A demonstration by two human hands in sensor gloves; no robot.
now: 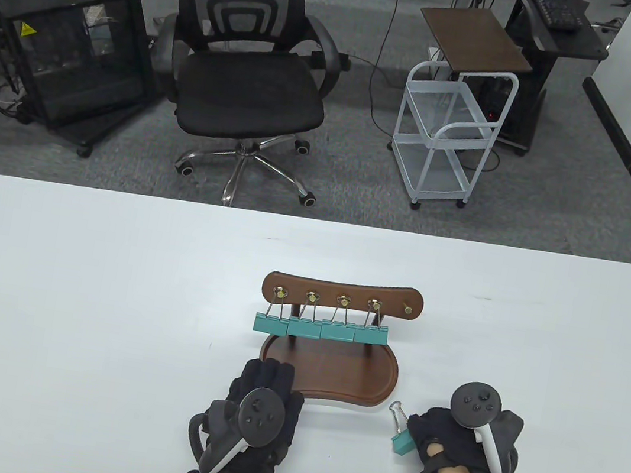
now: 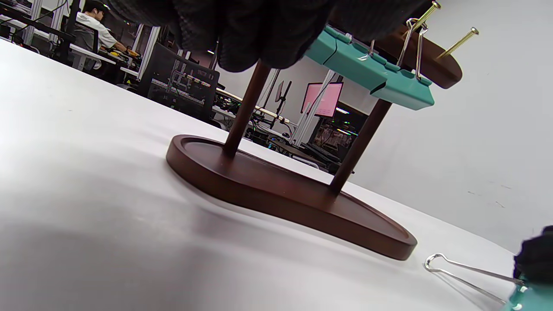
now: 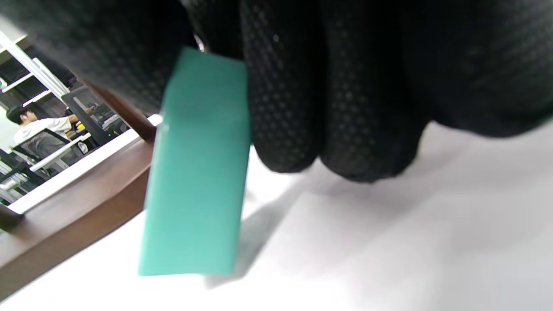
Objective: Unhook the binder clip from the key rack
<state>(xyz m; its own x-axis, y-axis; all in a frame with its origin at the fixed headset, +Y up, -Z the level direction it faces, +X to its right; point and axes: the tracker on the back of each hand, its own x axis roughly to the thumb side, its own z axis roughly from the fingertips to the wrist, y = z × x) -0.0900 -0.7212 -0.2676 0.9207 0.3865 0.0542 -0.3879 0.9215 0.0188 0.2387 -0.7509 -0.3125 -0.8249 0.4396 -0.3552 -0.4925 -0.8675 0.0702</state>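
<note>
Four teal metal binder clips (image 1: 321,329) hang on the brown wooden key rack (image 1: 342,296); the right hand (image 1: 447,443) pinches a fifth clip (image 1: 401,440), its body half hidden, and the left hand (image 1: 264,399) rests on the rack's base, grip unclear.

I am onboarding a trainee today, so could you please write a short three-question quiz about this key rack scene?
1. How many binder clips hang on the key rack?
2. True or false: the rightmost hook carries a clip.
3. Which hand holds the loose binder clip: A) left hand, B) right hand, C) neither?

Key:
1. Four teal clips hang side by side.
2. False; that hook is bare.
3. B; the right hand holds the clip beside the rack's base, while the left hand rests at the front edge of the base.
</note>
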